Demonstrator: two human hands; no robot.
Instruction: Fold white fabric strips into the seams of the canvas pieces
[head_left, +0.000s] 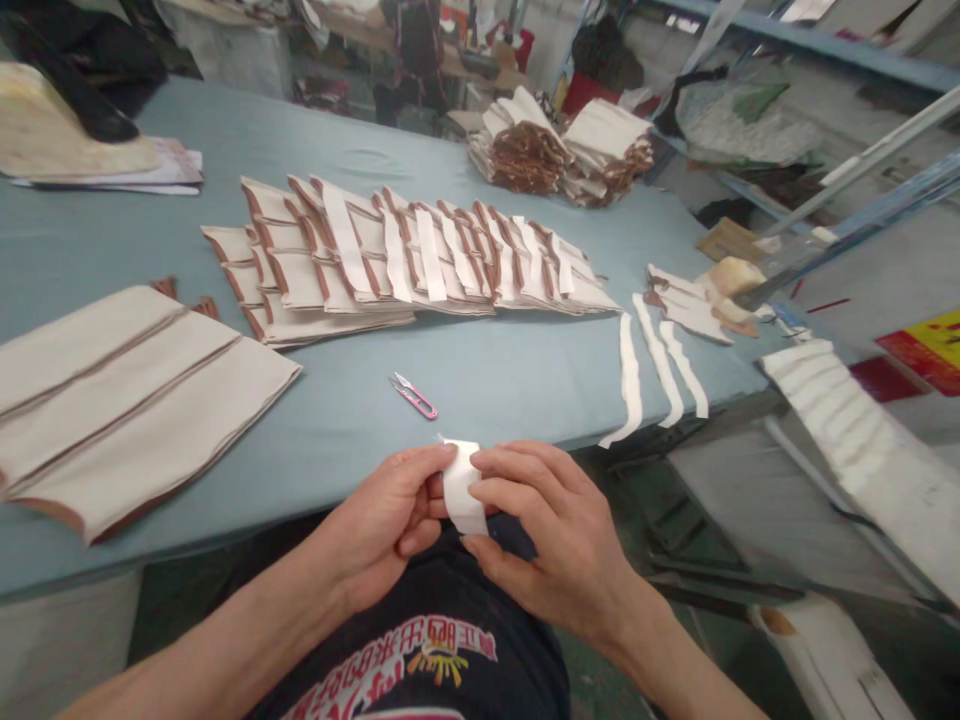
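Between my two hands, just off the table's front edge, is a short white strip (465, 500), slightly curved; whether it is folded or rolled I cannot tell. My left hand (401, 510) pinches its left side, thumb on top. The fingers of my right hand (551, 530) close on its right side, with the thumb at the lower edge. Beyond them on the table lies a pair of pink-handled thread snips (415, 396). Several long white strips (628, 375) lie at the table's right edge, some hanging over it.
Overlapping beige fabric panels with brown edges (300, 270) run across the blue-covered table (337, 420), white strips lying on several. A larger beige panel (112, 380) lies at left. Stacked pieces (525, 150) stand at the back. A metal shelf frame (885, 210) rises on the right.
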